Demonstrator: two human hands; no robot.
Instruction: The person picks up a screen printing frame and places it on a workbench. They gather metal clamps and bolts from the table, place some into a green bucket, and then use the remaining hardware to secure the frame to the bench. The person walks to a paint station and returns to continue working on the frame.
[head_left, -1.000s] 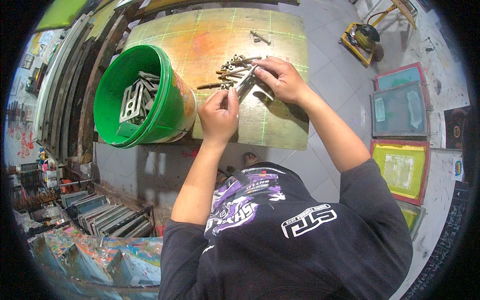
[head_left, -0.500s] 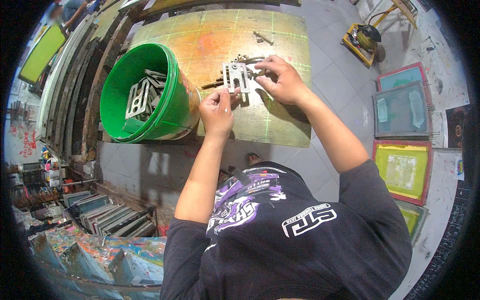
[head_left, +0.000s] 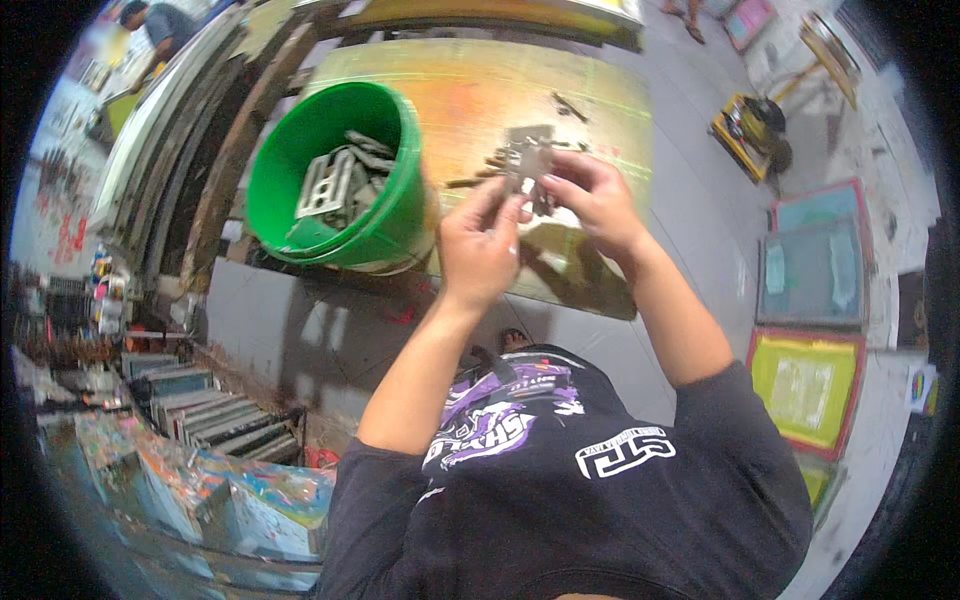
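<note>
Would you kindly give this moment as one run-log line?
Left hand: grip on flat grey metal plate; right hand: at plate's right side; green round plastic bucket: holding metal pieces; dark metal rods: on yellowish table.

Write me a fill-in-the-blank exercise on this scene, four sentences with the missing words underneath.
1. The left hand and the ____ hand are both at a blurred, flat metal part.
2. The bucket stands to the ____ of the left hand.
3. The bucket's inside wall, around the loose metal pieces, is coloured ____.
4. The person's T-shirt, with its purple and white print, is mainly ____.

Missing words: right; left; green; black.
</note>
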